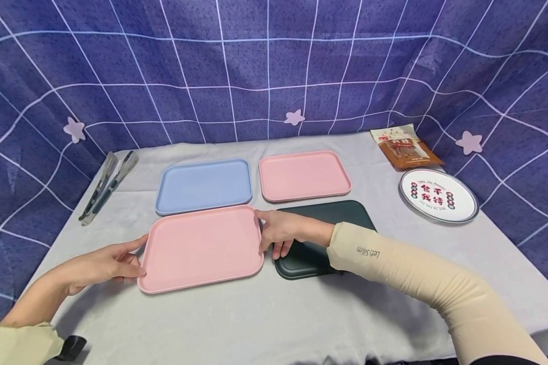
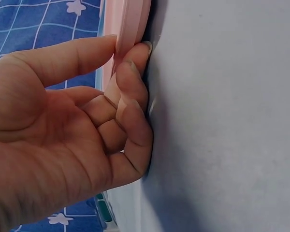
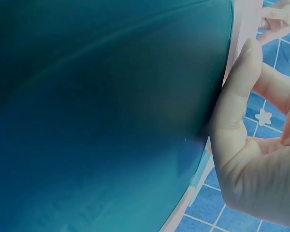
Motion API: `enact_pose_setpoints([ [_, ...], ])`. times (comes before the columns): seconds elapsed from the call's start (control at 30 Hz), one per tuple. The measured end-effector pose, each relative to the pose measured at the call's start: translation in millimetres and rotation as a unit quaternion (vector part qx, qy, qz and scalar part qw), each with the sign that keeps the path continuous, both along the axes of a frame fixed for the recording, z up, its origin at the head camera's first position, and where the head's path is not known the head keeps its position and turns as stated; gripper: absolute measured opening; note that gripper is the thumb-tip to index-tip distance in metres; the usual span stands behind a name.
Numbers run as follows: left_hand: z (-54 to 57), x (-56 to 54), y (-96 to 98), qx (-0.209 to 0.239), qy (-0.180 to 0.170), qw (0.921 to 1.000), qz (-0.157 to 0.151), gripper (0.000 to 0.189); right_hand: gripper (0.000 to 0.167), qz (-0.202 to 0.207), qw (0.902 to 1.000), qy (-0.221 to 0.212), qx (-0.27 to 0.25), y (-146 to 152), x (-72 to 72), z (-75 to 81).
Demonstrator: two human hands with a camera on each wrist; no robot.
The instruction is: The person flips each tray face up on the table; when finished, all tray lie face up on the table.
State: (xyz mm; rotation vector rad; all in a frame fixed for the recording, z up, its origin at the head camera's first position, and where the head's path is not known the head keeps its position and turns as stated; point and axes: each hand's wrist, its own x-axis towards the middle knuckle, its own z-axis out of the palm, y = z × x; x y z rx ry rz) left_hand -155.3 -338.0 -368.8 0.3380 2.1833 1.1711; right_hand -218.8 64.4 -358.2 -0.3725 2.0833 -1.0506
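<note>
A large pink tray lies at the front middle in the head view, level and bare. At its left end, my left hand pinches the rim, thumb above and fingertips tucked beneath, close to the cloth in the left wrist view. Across from it, my right hand grips the right end, one finger near the far corner. Beneath the right forearm is a dark green tray, partly hidden by the arm; its surface fills much of the right wrist view.
Behind the large pink tray lie a blue tray and a smaller pink tray. Tongs rest at the left edge of the cloth-covered table. At right are a printed white plate and a brown food packet.
</note>
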Motion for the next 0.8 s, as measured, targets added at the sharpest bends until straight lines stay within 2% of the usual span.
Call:
enact_pose_setpoints([
  [0.13, 4.0, 1.0, 2.1, -0.046, -0.005, 0.9988, 0.015, 0.091, 0.102, 0.002, 1.0, -0.006, -0.002, 2.5, -0.2, 3.8],
  [0.2, 10.6, 1.7, 3.7, -0.079, 0.004, 0.9966, 0.022, 0.087, 0.099, 0.001, 0.9999, -0.005, -0.012, 8.0, -2.2, 7.0],
  [0.3, 28.4, 0.6, 7.2, -0.127, 0.051, 0.9903, 0.024, 0.08, 0.094, -0.002, 0.9996, 0.009, -0.025, 23.3, -7.8, 15.7],
  [0.43, 53.6, -8.0, 23.5, -0.152, 0.129, 0.9793, 0.033, 0.075, 0.085, -0.013, 0.9984, 0.037, -0.04, 57.3, -12.3, 31.9],
  [0.53, 64.2, -16.4, 44.9, -0.134, 0.153, 0.9781, 0.042, 0.075, 0.08, -0.015, 0.9977, 0.057, -0.034, 87.2, -10.8, 38.5],
  [0.6, 66.3, -21.7, 62.3, -0.115, 0.157, 0.9799, 0.042, 0.076, 0.079, -0.009, 0.9981, 0.06, -0.012, 107.7, -8.4, 40.1],
  [0.7, 63.2, -28.2, 92.7, -0.063, 0.146, 0.9867, 0.033, 0.077, 0.083, -0.003, 0.9986, 0.039, 0.037, 137.9, -4.7, 42.8],
  [0.8, 53.0, -30.6, 125.8, -0.015, 0.107, 0.9941, 0.005, 0.076, 0.088, -0.006, 0.9968, 0.01, 0.08, 163.8, 0.6, 50.0],
])
